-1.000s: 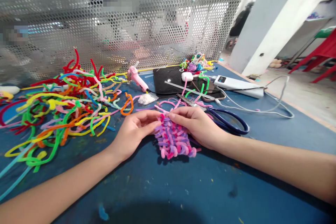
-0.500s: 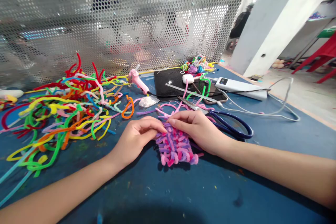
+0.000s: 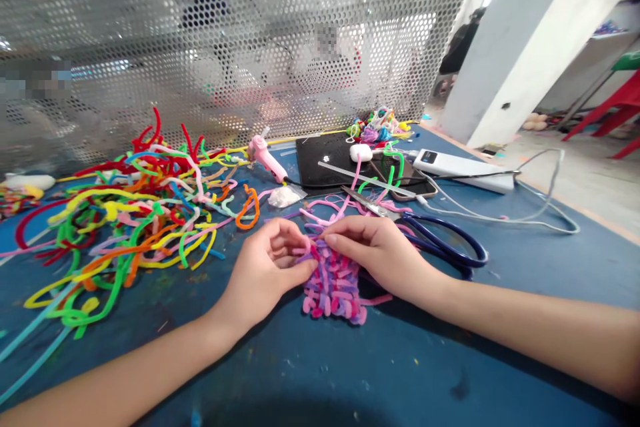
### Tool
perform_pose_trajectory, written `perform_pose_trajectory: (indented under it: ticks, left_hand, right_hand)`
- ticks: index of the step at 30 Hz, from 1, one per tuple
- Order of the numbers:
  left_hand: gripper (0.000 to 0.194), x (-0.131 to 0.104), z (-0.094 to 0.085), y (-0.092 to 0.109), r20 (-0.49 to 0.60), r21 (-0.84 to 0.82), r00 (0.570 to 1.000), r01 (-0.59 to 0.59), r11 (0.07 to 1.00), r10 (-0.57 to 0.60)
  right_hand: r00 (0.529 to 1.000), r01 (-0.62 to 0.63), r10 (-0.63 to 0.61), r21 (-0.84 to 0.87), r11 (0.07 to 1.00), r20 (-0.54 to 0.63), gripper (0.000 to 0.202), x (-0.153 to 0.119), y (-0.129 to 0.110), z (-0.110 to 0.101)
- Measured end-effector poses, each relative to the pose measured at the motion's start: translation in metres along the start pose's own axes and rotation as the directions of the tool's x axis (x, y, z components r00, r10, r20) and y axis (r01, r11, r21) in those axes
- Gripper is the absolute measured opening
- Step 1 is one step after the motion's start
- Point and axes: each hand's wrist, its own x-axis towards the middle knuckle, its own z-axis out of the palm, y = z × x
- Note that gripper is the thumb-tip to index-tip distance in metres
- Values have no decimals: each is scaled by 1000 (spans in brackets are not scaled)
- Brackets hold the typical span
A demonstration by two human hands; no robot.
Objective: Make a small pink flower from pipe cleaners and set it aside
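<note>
A small woven piece of pink and purple pipe cleaners [image 3: 335, 283] is held between my two hands, just above the blue table. My left hand [image 3: 270, 263] is curled at its upper left edge, thumb on the weave and a pink pipe cleaner end bent at the fingertips. My right hand [image 3: 373, 247] pinches the top edge, thumb and fingers closed on it. Loose pink pipe cleaner ends [image 3: 327, 213] stick out behind the fingers. Scissors with dark blue handles [image 3: 447, 237] lie just beyond my right hand, the blades pointing away to the left.
A tangled heap of colourful pipe cleaners [image 3: 125, 213] covers the left side. Toward the back lie a pink glue gun [image 3: 267, 159], a black tablet-like slab [image 3: 320, 157], a white earbud case [image 3: 361, 152] and a white power bank [image 3: 465, 170] with cables. A perforated metal screen [image 3: 225, 47] stands behind.
My left fingers have lifted and opened a little, showing the bent pink end between them. The woven piece has tilted slightly, while my right hand keeps its pinch.
</note>
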Motion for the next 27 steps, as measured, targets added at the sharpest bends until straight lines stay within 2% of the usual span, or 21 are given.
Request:
perform_pose_trajectory:
  ticks: [3, 8, 13, 22, 25, 27]
  left_hand:
    - [35, 1, -1, 0, -22, -41, 999, 25, 999, -26]
    - [20, 0, 0, -1, -1, 60, 999, -49, 997, 49]
    - [13, -4, 1, 3, 1, 68, 994, -110, 992, 110]
    - [16, 3, -5, -6, -8, 38, 996, -84, 996, 84]
    - [9, 4, -5, -6, 27, 91, 989, -148, 985, 147]
    - [14, 4, -6, -4, 66, 148, 975, -220, 964, 212]
  right_hand:
    - [1000, -19, 19, 18, 1000, -16, 19, 0, -2, -1]
    - [999, -11, 12, 21, 1000, -47, 18, 1, -3, -1]
    - [999, -15, 17, 41, 999, -51, 16, 1, -4, -1]
    - [992, -73, 86, 136, 988, -88, 20, 2, 2, -2]
    - [992, -75, 91, 159, 984, -93, 21, 3, 4, -2]
    - [992, -68, 83, 150, 986, -93, 21, 3, 4, -2]
